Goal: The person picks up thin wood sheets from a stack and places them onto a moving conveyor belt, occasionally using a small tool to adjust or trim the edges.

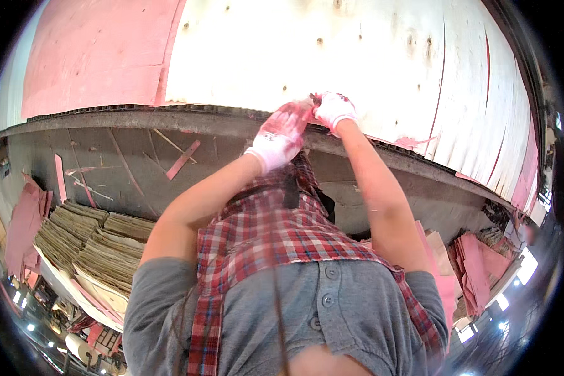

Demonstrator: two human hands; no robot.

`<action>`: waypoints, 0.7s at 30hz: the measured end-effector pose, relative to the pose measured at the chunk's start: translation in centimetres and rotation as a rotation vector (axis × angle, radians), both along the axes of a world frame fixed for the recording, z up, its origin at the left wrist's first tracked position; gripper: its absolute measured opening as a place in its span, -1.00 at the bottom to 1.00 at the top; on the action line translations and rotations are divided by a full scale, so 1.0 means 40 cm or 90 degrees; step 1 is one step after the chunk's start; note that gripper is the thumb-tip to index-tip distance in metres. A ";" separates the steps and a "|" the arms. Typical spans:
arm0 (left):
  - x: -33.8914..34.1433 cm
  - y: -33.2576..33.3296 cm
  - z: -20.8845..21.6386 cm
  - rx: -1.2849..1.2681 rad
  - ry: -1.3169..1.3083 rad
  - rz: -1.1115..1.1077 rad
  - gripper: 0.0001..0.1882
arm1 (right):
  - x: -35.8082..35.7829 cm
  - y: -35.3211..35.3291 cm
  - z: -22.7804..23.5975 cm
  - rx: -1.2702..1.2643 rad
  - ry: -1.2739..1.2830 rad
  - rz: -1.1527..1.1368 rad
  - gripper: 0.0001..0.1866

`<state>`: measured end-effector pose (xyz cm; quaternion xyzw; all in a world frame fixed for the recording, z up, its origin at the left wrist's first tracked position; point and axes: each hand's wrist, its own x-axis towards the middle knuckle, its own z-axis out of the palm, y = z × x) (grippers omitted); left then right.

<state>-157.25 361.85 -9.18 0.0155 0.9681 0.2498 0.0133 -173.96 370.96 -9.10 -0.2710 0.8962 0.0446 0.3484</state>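
Observation:
My left hand [279, 134] and my right hand [335, 109], both in white work gloves stained pink, meet at the near edge of a pale wood veneer sheet [294, 50]. The fingers of both are drawn together, and a small dark bit shows between them, too small to name. The right hand is closed, its fingertips against those of the left. Left of the pale sheet lies a pink-coated sheet [100, 53]. At the right, long splits run through the veneer, and a torn pink scrap [412, 142] lies along its near edge.
A dark bench edge [138, 118] runs in front of me. Wood strips and a pink offcut [183, 160] lie on the floor. Stacked veneer [100, 247] stands at lower left, with pink sheets [473, 269] at lower right.

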 end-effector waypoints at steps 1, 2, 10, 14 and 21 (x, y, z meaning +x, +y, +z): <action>0.009 0.024 -0.066 -0.052 -0.055 -0.010 -0.28 | 0.008 0.006 0.005 -0.008 0.005 -0.032 -0.54; 0.010 0.028 -0.082 -0.070 -0.057 -0.021 -0.28 | 0.011 0.028 0.019 -0.084 0.007 -0.145 -0.54; -0.006 0.048 -0.093 -0.141 -0.079 -0.025 -0.29 | 0.025 0.329 0.127 -0.460 -0.214 -0.597 -0.59; -0.009 0.042 -0.074 -0.117 -0.116 -0.044 -0.28 | 0.164 0.252 0.082 -0.069 -0.043 -0.342 0.12; -0.013 0.044 -0.077 -0.143 -0.121 -0.040 -0.30 | 0.115 0.186 0.031 -0.057 0.110 -0.178 -0.55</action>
